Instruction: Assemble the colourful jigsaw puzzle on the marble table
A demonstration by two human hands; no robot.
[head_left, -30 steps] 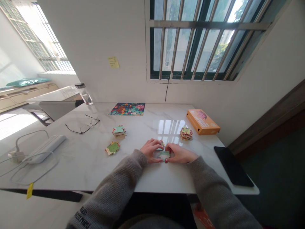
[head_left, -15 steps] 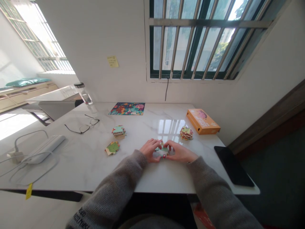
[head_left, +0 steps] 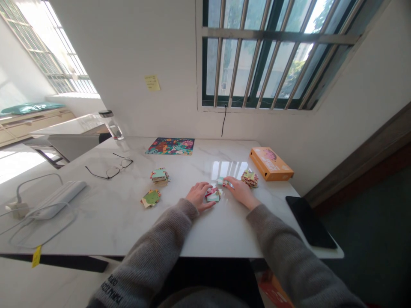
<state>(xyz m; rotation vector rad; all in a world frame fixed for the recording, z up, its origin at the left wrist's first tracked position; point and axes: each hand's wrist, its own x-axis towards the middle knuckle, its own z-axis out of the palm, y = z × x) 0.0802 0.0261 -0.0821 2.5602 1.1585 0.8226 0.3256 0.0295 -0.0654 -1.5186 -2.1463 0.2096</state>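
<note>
My left hand (head_left: 199,197) rests on the tabletop, its thumb and fingers curved round a few red, white and pale-green puzzle pieces (head_left: 213,195) and touching their left side. A little farther back and to the right, my right hand (head_left: 241,192) has its fingertips closed on a pale-green puzzle piece (head_left: 221,181) low over the table; part of the piece is hidden by the fingers. Just beyond the right hand is a stack of puzzle pieces (head_left: 249,179). On the left stand another stack (head_left: 159,176) and a green puzzle piece or small pile (head_left: 150,198).
A colourful picture sheet (head_left: 171,146) lies at the back of the white table (head_left: 105,222). An orange box (head_left: 271,164) and a black phone or tablet (head_left: 310,221) lie on the right. Glasses (head_left: 112,172), a bottle (head_left: 111,125) and a white power strip (head_left: 61,200) are on the left.
My hands, close together before around the pieces, have come apart. The right hand has moved back with a piece; the left has shifted slightly, uncovering red-and-white pieces.
</note>
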